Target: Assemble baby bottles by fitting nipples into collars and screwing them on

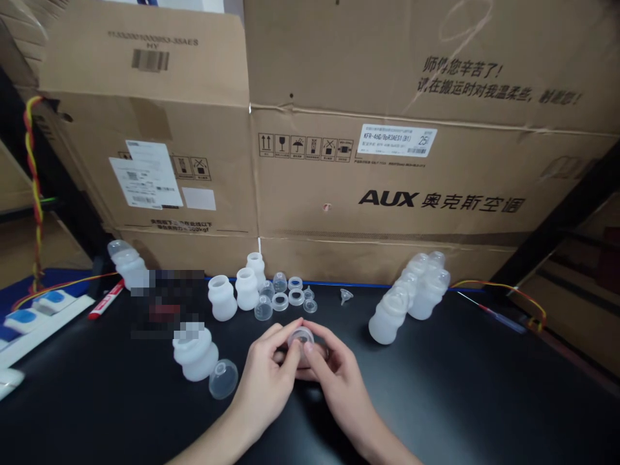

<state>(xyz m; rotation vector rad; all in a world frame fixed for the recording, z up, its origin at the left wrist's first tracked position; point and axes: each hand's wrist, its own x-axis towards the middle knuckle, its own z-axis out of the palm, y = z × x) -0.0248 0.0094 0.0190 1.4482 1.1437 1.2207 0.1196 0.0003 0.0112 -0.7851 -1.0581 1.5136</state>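
Note:
Between my two hands is a translucent bottle collar [301, 334], tilted so its round rim faces up. My left hand [267, 369] grips its left side, thumb pressing on the rim and fingers curled beneath. On the opposite side my right hand [343, 369] holds the same collar, its thumb close to the other. Whether a nipple sits inside the collar I cannot tell. Left of my left hand lies a clear dome cap [223, 379], beside a white wavy bottle [196, 354]. Beyond my hands are loose collars [279, 301], clear caps [263, 309] and a silicone nipple [310, 303].
Open white bottles [222, 298] stand behind on the left, and capped bottles [387, 315] cluster at right. A lone nipple [345, 296] lies near the large cardboard box [310, 187]. A red marker [106, 299], a power strip [46, 326] and a screwdriver [504, 321] lie at the sides.

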